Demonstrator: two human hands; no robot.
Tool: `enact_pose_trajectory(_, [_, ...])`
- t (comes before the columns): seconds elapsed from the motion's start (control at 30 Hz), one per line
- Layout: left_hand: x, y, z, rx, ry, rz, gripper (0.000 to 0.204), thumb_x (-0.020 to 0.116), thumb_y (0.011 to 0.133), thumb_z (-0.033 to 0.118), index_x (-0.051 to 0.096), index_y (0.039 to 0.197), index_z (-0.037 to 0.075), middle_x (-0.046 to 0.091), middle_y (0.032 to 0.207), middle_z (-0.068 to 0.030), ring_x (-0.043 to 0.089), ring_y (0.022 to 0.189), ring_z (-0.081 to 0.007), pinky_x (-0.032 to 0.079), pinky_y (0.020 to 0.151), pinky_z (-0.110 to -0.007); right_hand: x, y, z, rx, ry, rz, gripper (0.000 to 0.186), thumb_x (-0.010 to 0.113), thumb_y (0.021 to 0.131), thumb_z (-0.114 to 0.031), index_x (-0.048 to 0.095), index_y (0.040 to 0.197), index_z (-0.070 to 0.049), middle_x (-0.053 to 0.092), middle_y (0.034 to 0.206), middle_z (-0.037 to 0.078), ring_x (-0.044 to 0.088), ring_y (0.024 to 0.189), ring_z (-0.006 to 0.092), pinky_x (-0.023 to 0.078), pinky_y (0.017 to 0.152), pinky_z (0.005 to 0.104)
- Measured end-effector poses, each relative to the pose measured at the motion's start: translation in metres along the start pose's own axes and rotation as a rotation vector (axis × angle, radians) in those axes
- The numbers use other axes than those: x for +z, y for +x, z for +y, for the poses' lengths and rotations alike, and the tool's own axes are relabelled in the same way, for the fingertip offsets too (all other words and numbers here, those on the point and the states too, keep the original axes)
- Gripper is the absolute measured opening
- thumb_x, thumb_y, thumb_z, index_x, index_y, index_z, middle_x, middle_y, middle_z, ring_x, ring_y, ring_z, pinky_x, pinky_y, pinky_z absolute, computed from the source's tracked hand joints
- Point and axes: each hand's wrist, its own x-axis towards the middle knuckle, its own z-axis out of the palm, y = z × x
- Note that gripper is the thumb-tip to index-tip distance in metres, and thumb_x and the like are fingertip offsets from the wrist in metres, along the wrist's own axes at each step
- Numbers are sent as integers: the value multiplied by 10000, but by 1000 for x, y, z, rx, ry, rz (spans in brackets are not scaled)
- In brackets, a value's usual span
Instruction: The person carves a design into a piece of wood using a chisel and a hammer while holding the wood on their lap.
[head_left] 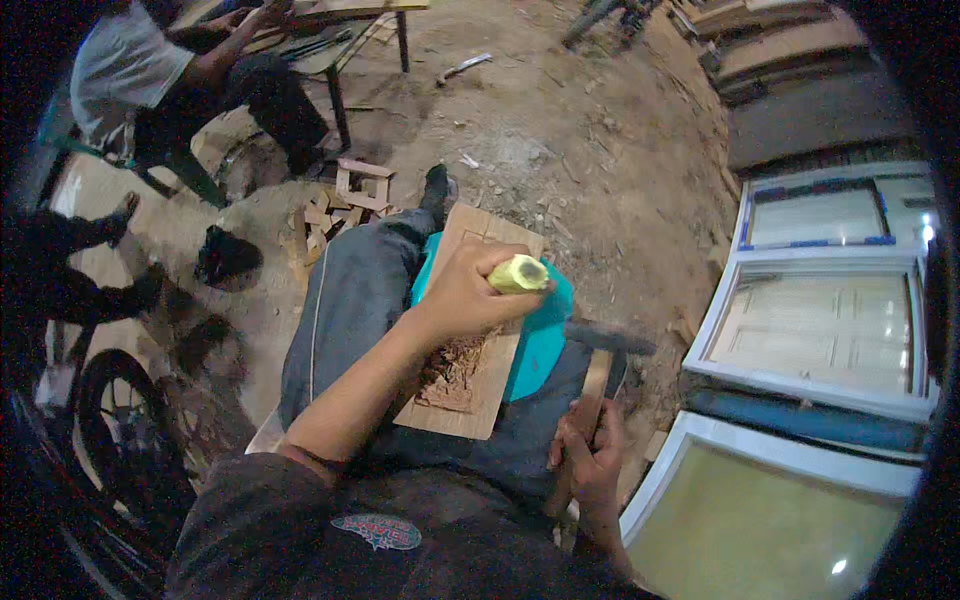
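Note:
Across my lap lies a wooden board, tilted, with a rough recess cut into its near part and full of chips. My left hand is closed around a chisel above the board. Its yellow handle points up at me, with a dark worn end; the hand hides the blade. Under the board a teal, flat-looking piece shows along its edges. To the right of the board, my right hand grips a hammer by its wooden handle. The dark hammer head is blurred, over my right thigh.
White-framed panels lie close on my right. Wood offcuts are heaped left of my foot. Another hammer lies on the dirt floor ahead. A seated person is by a table at upper left; a wheel stands at left.

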Motion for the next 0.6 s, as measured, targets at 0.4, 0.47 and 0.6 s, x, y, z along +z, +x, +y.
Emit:
enact_pose_trajectory(0.4, [-3,2,3,-24,-5,-31,200,699,731,157,647,863,16,623,698,-90,589,646,-153,457,614,-307,21,29,-83,-376,-42,-123,202,427,945,-102,419,1116,5,472,675,49,405,447,100,345,416,223])
enact_pose_trajectory(0.47, [-3,2,4,-32,-2,-38,227,705,726,165,655,890,16,637,720,-110,613,660,-185,470,632,-319,26,36,-83,-301,-184,-71,224,474,939,-123,445,1115,13,461,679,33,415,473,87,339,416,215])
enact_pose_trajectory(0.6, [-6,-1,5,-42,-53,-39,251,703,727,189,660,915,28,647,744,-134,629,677,-226,478,642,-338,16,38,-90,-306,-359,23,238,532,945,-188,483,1093,-9,454,650,24,425,469,80,349,403,217])
